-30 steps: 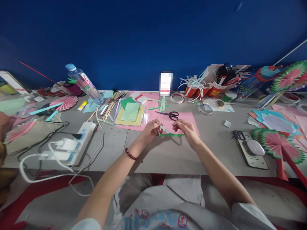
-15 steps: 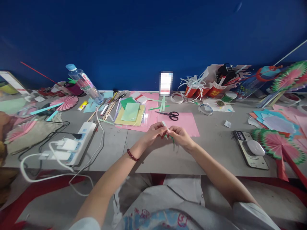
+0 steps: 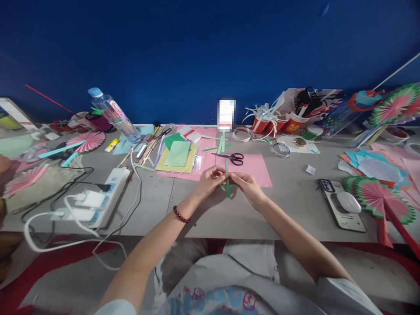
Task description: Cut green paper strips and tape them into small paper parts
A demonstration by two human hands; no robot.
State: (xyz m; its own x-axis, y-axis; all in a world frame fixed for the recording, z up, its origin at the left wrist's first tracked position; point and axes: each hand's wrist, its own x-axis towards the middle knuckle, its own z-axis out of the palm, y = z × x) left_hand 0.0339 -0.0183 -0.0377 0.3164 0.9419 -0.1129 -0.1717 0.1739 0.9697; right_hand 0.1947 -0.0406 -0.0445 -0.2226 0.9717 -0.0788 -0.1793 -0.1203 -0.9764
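Observation:
My left hand (image 3: 212, 180) and my right hand (image 3: 246, 185) meet over the table's front half, fingertips pinched on green paper strips (image 3: 228, 190). One strip runs up and down between the fingers, its upper part pale and its lower end green. Another green strip lies across it, partly hidden by my fingers. Just beyond my hands, black-handled scissors (image 3: 235, 159) rest partly on a sheet of pink paper (image 3: 259, 170). Further back, a few loose light green strips (image 3: 222, 142) lie below a blurred white screen (image 3: 226, 114).
Left of my hands are stacked green and yellow papers (image 3: 179, 154), a white power strip (image 3: 113, 197) with cables and a tilted bottle (image 3: 114, 116). To the right lie a phone (image 3: 341, 210) with a white mouse (image 3: 349, 202) and a pleated paper fan (image 3: 383, 197). Red cups (image 3: 292, 122) stand behind.
Both hands have turned the strips: the pale one, tilted before, now stands upright between the fingertips, and a crossing green strip shows more clearly. The scissors stay in place.

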